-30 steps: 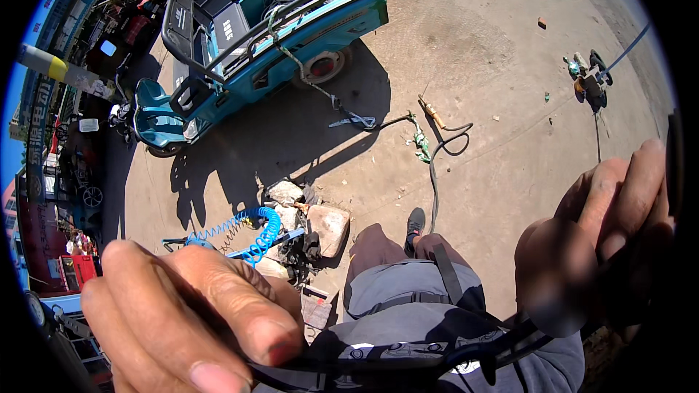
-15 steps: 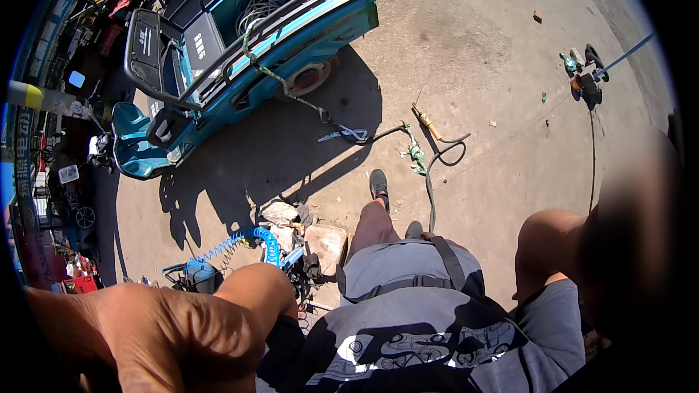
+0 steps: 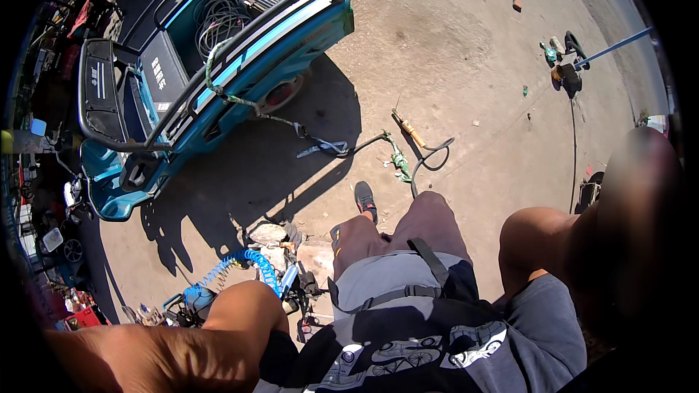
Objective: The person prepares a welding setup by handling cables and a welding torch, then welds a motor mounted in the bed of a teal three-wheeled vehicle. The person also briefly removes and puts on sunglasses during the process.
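My bent left arm (image 3: pixel 244 316) reaches back along the lower left edge, its hand not distinguishable and its fingers hidden. On the right, my right arm (image 3: pixel 535 236) is raised, and a dark, blurred part of it (image 3: pixel 644 196) comes very close to the camera; no fingers show there. Neither hand is seen holding anything. Between the arms are my dark printed shirt (image 3: pixel 408 353) and a waist strap (image 3: pixel 393 297). On the ground ahead lies a yellow-handled welding electrode holder (image 3: pixel 412 133) with a thin rod in it. Its black cable (image 3: pixel 426 160) loops beside green cloth (image 3: pixel 399 165).
A blue cargo tricycle (image 3: pixel 247 102) at left carries a motor (image 3: pixel 262 0) and coiled wire (image 3: pixel 220 25). A rope hangs from its rail. Stones (image 3: pixel 268 234) and a blue coiled hose (image 3: pixel 255 256) lie near my left. A blue pole (image 3: pixel 611 48) leans at far right.
The view has shifted, so the tricycle and ground things sit further left. My right knee has come forward into sight. The left arm sits lower; both arms stay raised.
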Tool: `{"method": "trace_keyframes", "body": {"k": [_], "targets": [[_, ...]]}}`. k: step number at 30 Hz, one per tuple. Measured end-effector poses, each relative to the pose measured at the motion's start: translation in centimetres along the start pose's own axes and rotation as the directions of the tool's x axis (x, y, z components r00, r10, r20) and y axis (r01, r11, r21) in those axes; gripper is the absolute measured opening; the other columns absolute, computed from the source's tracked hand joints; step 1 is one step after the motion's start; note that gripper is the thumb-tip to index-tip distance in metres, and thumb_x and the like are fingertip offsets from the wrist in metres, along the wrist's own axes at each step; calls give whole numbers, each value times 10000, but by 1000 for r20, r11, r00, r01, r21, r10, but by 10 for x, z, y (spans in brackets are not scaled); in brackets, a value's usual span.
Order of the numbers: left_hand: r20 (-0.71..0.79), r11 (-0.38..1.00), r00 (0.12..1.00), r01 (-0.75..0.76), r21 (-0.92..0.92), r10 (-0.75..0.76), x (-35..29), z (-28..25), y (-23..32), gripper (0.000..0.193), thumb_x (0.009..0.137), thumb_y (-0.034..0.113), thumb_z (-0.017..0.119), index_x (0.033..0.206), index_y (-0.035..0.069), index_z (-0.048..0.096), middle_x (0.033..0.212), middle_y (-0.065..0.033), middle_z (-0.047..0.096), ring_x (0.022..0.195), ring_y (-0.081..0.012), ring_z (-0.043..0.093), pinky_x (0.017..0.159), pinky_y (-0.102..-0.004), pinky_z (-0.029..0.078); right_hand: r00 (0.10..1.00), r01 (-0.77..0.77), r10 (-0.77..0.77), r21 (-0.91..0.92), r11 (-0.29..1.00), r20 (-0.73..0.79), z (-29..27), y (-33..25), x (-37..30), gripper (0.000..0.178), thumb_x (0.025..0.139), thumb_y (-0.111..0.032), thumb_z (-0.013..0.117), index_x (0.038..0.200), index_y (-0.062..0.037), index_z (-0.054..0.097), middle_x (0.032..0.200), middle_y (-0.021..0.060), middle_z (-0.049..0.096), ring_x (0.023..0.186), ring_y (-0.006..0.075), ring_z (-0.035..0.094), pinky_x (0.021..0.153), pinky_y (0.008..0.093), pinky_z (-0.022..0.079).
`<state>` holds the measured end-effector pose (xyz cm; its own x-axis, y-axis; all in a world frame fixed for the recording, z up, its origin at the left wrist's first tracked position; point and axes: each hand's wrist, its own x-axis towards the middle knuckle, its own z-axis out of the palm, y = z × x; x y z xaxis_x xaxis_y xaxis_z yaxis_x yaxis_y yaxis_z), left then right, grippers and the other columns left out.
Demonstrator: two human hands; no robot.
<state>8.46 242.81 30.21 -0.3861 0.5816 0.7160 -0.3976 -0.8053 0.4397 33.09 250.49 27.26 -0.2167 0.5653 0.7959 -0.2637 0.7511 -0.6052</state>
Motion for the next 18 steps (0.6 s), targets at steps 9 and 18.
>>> {"method": "trace_keyframes", "body": {"k": [9, 18], "targets": [[-281, 793, 911, 403, 457, -301, -102, -82, -121, 456, 926, 337, 645, 1219, 6, 532, 1189, -158, 498, 1111, -277, 538, 960, -408, 502, 891, -437, 432, -3, 900, -142, -83, 212, -86, 276, 980, -190, 557, 1128, 42, 557, 1090, 165, 574, 785, 188, 618, 683, 322, 536], [-814, -395, 184, 802, 448, -551, -557, -112, -187, 179, 871, 159, 693, 959, 5, 663, 800, -113, 678, 706, -204, 643, 670, -330, 511, -195, -805, 963, -530, -267, -187, -201, 509, -524, 317, 750, -272, 717, 888, 13, 689, 877, 231, 689, 801, 316, 688, 774, 411, 521]]}}
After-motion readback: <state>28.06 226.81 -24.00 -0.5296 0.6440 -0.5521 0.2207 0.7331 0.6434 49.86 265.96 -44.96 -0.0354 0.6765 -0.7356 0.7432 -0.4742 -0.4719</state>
